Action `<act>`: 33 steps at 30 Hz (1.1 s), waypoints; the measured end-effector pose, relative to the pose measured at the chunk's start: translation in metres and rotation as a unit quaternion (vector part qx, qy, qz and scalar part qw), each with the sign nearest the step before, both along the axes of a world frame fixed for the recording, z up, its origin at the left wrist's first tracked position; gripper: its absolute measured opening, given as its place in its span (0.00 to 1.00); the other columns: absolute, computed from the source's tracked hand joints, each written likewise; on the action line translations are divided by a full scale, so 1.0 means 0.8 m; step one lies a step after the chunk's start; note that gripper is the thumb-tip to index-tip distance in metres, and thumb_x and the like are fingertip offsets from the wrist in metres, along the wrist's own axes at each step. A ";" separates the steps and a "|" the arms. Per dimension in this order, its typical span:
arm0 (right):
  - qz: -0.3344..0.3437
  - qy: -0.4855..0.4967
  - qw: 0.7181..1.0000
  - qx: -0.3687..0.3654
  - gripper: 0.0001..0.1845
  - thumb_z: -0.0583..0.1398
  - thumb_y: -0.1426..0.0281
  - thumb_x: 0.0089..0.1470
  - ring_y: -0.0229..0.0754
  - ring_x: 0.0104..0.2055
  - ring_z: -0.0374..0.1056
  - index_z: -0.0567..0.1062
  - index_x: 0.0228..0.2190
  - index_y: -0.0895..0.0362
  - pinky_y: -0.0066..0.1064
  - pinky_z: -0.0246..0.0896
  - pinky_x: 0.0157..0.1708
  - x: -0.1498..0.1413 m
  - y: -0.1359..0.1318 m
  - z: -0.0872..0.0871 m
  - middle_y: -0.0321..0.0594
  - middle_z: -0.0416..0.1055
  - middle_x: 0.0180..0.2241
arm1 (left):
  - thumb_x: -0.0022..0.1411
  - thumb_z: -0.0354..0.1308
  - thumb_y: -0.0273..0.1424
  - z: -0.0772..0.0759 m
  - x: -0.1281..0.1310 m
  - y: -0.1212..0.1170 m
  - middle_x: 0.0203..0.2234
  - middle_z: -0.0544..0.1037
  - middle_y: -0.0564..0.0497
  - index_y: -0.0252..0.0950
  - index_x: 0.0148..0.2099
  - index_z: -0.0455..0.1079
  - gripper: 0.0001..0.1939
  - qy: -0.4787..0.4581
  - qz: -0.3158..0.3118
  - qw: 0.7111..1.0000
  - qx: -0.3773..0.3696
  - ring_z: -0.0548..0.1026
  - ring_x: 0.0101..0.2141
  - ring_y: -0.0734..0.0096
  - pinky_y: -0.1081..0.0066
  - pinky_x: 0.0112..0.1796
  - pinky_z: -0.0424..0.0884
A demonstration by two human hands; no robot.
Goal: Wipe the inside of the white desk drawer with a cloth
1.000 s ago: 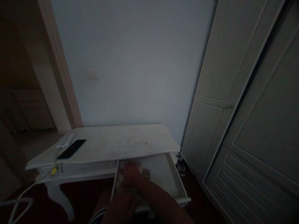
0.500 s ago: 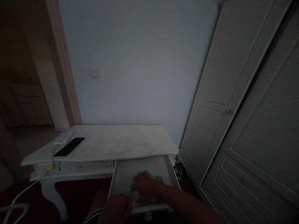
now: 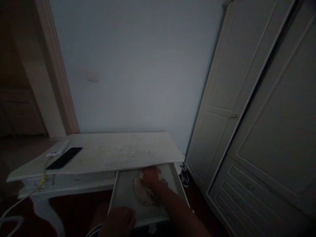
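Note:
A pale cloth [image 3: 142, 194] with a dark patterned part lies bunched on the floor of the pulled-out drawer [image 3: 125, 191]. My right hand [image 3: 150, 176] presses down on it toward the drawer's back, fingers closed on the fabric. At the front left corner of the drawer is my left hand [image 3: 120, 220], its fingers curled over the edge. Dim light hides the details of both hands' fingertips.
The drawer belongs to a worn white table [image 3: 111, 148]. A phone [image 3: 64, 158] and a white power strip [image 3: 58, 148] with a cable lie at its left end. Shoes [image 3: 184, 177] stand between the table and the wardrobe [image 3: 219, 131] on the right.
My right hand has moved away from me, toward the back of the drawer, and the cloth now shows spread out below it. My left hand stays at the drawer's corner. The view has shifted slightly right.

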State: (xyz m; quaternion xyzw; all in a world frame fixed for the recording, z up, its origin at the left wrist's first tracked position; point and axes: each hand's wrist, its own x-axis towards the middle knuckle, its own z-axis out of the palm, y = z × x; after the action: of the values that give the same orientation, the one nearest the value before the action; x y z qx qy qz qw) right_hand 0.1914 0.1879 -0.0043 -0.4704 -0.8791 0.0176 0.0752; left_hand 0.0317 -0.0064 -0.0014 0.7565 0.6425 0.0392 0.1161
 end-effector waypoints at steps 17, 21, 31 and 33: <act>0.291 -0.063 0.947 0.120 0.17 0.62 0.54 0.66 0.55 0.49 0.72 0.78 0.53 0.44 0.53 0.68 0.50 -0.084 -0.060 -0.049 0.45 0.77 0.48 | 0.76 0.41 0.34 0.003 0.003 -0.001 0.42 0.86 0.44 0.41 0.46 0.82 0.25 0.017 -0.008 1.000 0.010 0.83 0.44 0.54 0.58 0.47 0.74; 0.311 -0.076 0.938 0.134 0.12 0.58 0.59 0.72 0.52 0.45 0.72 0.78 0.51 0.45 0.48 0.68 0.47 -0.093 -0.066 -0.055 0.41 0.78 0.45 | 0.75 0.42 0.31 0.013 0.006 -0.002 0.46 0.86 0.42 0.39 0.50 0.82 0.24 0.032 -0.005 0.999 0.000 0.83 0.48 0.52 0.55 0.52 0.74; 0.355 -0.093 0.928 0.069 0.04 0.66 0.66 0.64 0.47 0.45 0.75 0.80 0.41 0.48 0.39 0.68 0.42 -0.086 -0.070 -0.064 0.36 0.80 0.46 | 0.74 0.44 0.34 -0.011 0.003 0.001 0.41 0.87 0.43 0.42 0.45 0.83 0.23 0.006 -0.004 0.999 0.047 0.84 0.44 0.54 0.59 0.49 0.76; 0.342 -0.060 0.937 0.034 0.06 0.68 0.66 0.60 0.50 0.44 0.76 0.81 0.41 0.47 0.40 0.69 0.42 -0.087 -0.068 -0.065 0.37 0.81 0.43 | 0.74 0.45 0.34 -0.017 0.001 0.003 0.42 0.87 0.44 0.44 0.45 0.83 0.22 0.002 -0.006 0.999 0.049 0.84 0.44 0.54 0.60 0.49 0.77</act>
State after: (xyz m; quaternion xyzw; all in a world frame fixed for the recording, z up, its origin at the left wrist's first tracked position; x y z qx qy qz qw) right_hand 0.1218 0.1333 -0.0560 -0.1388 -0.9898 -0.0157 0.0275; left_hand 0.0323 -0.0040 -0.0154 0.7649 0.6358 0.0679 0.0779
